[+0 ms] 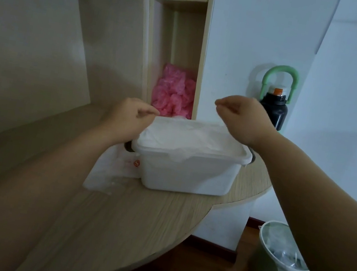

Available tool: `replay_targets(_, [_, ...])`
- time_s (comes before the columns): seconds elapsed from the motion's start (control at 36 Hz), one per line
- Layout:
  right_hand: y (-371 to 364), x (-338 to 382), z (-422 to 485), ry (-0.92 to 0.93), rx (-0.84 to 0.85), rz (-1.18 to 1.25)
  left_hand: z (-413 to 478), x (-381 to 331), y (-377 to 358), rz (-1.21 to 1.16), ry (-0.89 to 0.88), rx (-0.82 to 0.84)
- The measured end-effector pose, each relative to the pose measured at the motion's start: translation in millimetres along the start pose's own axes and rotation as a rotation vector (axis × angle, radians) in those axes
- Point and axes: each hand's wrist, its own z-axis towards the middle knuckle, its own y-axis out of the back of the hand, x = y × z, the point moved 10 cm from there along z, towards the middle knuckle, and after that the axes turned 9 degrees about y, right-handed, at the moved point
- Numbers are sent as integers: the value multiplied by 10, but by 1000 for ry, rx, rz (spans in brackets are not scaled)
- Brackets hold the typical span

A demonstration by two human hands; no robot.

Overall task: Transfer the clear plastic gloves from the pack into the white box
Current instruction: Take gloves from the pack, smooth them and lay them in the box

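Observation:
The white box (186, 172) stands on the round wooden table, heaped with clear plastic gloves (191, 137); one fold hangs over its front rim. The flattened glove pack (107, 172), a pale bag with a red mark, lies against the box's left side. My left hand (132, 115) is at the box's back left corner, with thumb and forefinger pinching the edge of the clear plastic. My right hand (243, 117) hovers above the back right corner with its fingertips pinched together; no film shows between them.
Crumpled pink plastic (174, 92) fills the bottom of a narrow shelf compartment behind the box. A black bottle with a green handle (275, 111) stands at the back right. A green bin with a clear liner (278, 261) sits on the floor to the right. The table edge (181, 240) curves close in front.

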Motion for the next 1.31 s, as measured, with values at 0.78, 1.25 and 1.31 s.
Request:
replay_targets(0.78, [-2748,1088,-321,-128,463,286,-1004,2046,-40,237,380,279])
replay_targets(1.25, [-2935,843,-317,-240,280,496,-839,2305,149,24,490,-8])
replay_targets(1.31, [-2903,876,-324,-211,291,482,-832,2320,172,-13,500,-39])
